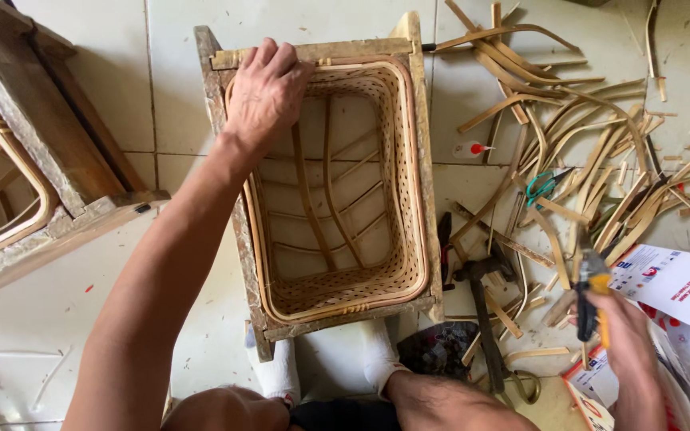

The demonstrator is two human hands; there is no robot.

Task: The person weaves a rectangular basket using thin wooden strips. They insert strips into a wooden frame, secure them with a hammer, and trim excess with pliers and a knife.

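a person is sitting over a pale tiled floor [81,319], looking straight down at their own two hands. largest in view, a rectangular woven basket [337,191] is sitting inside a rough wooden frame [229,215] that seems to be serving as a mould, bracing its walls square; the frame is resting just beyond the person's white-socked feet. a second wooden frame [49,152] is lying at the far left, well apart. to the right, a loose heap of cut bamboo strips [592,160] is lying spread across the floor, close at hand. a dark hammer [481,295] is lying between the basket and the strips. the left hand [265,92] is lying palm down on the basket's far left corner, fingers curled over the rim as if steadying it. the right hand [620,331] is closing around yellow-handled pliers [592,295], nose pointing away, above printed paper sheets [672,283].
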